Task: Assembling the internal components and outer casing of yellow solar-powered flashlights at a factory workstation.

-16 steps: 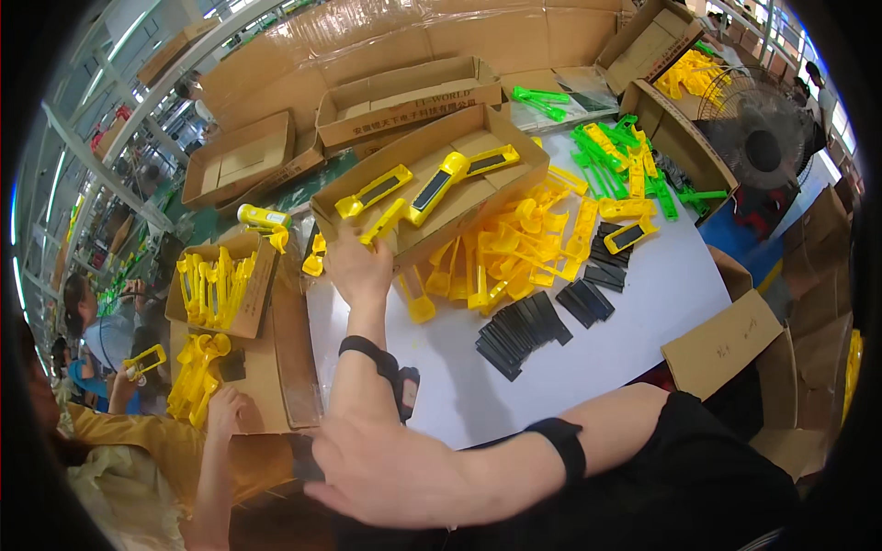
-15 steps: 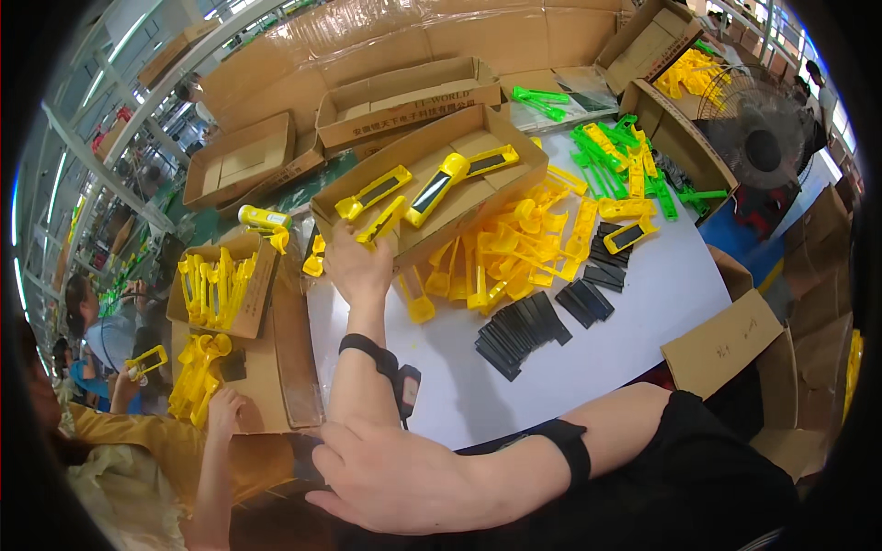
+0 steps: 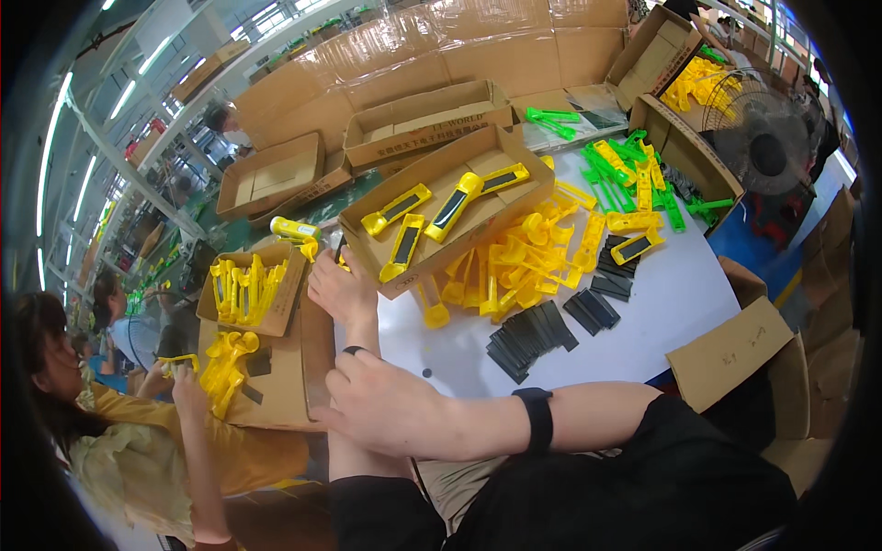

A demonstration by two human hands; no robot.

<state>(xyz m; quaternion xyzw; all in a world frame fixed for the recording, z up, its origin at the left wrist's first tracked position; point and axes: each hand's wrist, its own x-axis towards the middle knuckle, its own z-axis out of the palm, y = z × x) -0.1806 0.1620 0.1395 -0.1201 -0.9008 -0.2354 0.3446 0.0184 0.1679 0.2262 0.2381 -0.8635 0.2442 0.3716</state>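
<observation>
Beside the left end of a cardboard box, my left hand has its fingers closed on a yellow plastic part, mostly hidden by the fingers and the box. My right hand crosses over my left forearm at the wrist, fingers curled; whatever they may hold is hidden. A bit of black wrist strap shows there. In the box lie several yellow parts with dark panels, one at the near left corner. A yellow flashlight-shaped piece lies left of the box.
On the white table are a heap of yellow parts, black strips and green parts. A small box of yellow pieces stands left, near a co-worker handling a yellow part. A fan stands at right.
My left hand has let go of the yellow part in the box and moved to another beside the box's left end. My right hand has moved up onto my left wrist. The view has shifted.
</observation>
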